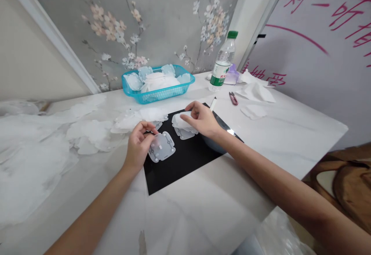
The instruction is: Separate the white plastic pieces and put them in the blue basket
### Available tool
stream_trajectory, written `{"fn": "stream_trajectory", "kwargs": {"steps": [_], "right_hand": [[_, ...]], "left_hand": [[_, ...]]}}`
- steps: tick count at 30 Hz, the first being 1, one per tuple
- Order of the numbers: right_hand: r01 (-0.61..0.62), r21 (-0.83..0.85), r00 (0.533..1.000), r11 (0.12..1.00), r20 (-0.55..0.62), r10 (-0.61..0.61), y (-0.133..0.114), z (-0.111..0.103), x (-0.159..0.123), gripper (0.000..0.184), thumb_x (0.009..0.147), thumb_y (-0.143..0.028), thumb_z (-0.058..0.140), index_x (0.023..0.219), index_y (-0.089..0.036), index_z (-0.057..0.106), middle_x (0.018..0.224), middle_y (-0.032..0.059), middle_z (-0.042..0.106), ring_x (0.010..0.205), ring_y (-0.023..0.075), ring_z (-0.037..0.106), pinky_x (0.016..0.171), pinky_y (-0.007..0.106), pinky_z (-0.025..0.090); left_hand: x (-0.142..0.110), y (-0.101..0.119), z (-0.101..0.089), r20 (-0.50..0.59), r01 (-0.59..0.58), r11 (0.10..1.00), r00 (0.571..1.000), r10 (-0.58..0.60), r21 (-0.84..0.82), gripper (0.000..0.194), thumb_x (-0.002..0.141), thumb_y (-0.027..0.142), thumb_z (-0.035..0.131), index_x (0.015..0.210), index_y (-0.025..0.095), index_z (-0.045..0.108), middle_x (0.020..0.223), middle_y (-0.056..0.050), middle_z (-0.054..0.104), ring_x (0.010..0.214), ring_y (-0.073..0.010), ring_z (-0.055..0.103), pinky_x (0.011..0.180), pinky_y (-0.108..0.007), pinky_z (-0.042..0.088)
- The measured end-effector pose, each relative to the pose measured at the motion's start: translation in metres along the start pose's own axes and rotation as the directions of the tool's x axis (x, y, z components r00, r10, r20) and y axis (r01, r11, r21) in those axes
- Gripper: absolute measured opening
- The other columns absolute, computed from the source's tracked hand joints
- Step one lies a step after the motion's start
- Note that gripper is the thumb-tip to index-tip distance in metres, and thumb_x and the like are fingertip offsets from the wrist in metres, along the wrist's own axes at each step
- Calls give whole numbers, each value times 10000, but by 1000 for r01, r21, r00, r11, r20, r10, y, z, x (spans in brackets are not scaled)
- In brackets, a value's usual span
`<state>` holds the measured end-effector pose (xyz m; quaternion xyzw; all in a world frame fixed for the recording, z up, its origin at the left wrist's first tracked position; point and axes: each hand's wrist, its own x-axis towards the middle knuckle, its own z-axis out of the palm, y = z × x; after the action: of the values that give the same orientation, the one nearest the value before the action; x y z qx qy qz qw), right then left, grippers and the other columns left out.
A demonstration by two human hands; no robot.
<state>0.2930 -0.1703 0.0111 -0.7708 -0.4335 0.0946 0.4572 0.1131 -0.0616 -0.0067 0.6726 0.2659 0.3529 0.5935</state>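
Evidently near-square, clear piece (162,147) shows no distinct long axis; near edge slants far-right, over left part of black sheet (176,161). Left hand (139,145) pinches its far-left corner, thumb against fingers. Right hand (203,120): fingers curled at white pieces (185,122); grip unclear.

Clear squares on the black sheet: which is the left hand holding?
The frontmost clear square on the black sheet; the left hand pinches its edge. The square by the right hand has white pieces on top.
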Motion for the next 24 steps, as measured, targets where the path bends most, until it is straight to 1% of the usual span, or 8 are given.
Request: {"fn": "stream_trajectory", "kwargs": {"steps": [2, 5, 7, 9, 14, 18, 21, 24], "right_hand": [[41, 109, 992, 993, 117, -54, -5, 5, -5, 284, 736, -427, 627, 877, -187, 570, 569, -75, 380, 513, 86, 389, 536, 238, 321], [104, 189, 939, 976, 304, -159, -10, 11, -12, 270, 744, -434, 638, 824, -177, 614, 521, -84, 320, 474, 68, 327, 498, 229, 275], [137, 213, 899, 967, 384, -212, -12, 13, -15, 245, 754, -414, 638, 781, -171, 628, 490, -89, 292, 458, 62, 295, 488, 229, 260], [146, 242, 874, 959, 422, -240, -12, 15, -16, 208, 770, -376, 628, 773, -169, 628, 480, -93, 296, 451, 58, 286, 485, 226, 264], [66, 369, 862, 927, 446, -239, -15, 15, -18, 182, 814, -361, 577, 806, -180, 561, 492, -76, 450, 448, 64, 358, 477, 213, 303], [-21, 520, 861, 854, 444, -249, -20, 12, -20, 226, 848, -433, 523, 874, -214, 475, 690, -36, 630, 412, 50, 378, 427, 204, 322], [-30, 575, 888, 818, 391, -242, -21, 11, -20, 259, 813, -446, 572, 820, -210, 465, 741, -39, 600, 400, 36, 409, 399, 200, 334], [-27, 583, 922, 812, 328, -205, -19, 13, -18, 309, 743, -440, 662, 765, -199, 468, 689, -47, 580, 390, 34, 432, 384, 194, 329]], "left_hand": [[0, 1, 0, 1, -6, 1000, 1000, 6, 12, 164, 625, 160, 579, 779, 182, 529, 707, 9, 542, 591, -107, 485, 484, -196, 382], [-1, 2, 0, 6, -17, 1000, 1000, 17, 15, 145, 639, 158, 587, 770, 180, 529, 714, 6, 545, 612, -108, 493, 505, -198, 393], [-1, 2, 0, 6, -25, 1000, 1000, 25, 17, 131, 648, 164, 589, 765, 180, 532, 718, 5, 545, 612, -109, 493, 512, -204, 393], [-1, 2, 0, 6, -28, 999, 1000, 28, 26, 121, 654, 171, 594, 760, 181, 538, 718, 3, 547, 617, -113, 497, 516, -210, 391], [-1, 0, -1, -5, -6, 1000, 1000, 6, 7, 95, 671, 219, 604, 746, 183, 557, 723, 5, 540, 629, -116, 501, 529, -213, 395], [3, -3, -2, -53, 36, 998, 998, -39, -54, 150, 744, 334, 558, 718, 188, 568, 652, 19, 478, 533, -100, 435, 450, -210, 347], [6, -5, -2, -113, 68, 994, 991, -78, -85, 268, 788, 415, 473, 707, 177, 565, 683, -9, 529, 551, -109, 490, 434, -204, 349], [7, -6, -2, -110, 108, 993, 987, -114, -58, 273, 783, 421, 476, 722, 168, 562, 707, -18, 563, 546, -107, 530, 446, -197, 370]]}}
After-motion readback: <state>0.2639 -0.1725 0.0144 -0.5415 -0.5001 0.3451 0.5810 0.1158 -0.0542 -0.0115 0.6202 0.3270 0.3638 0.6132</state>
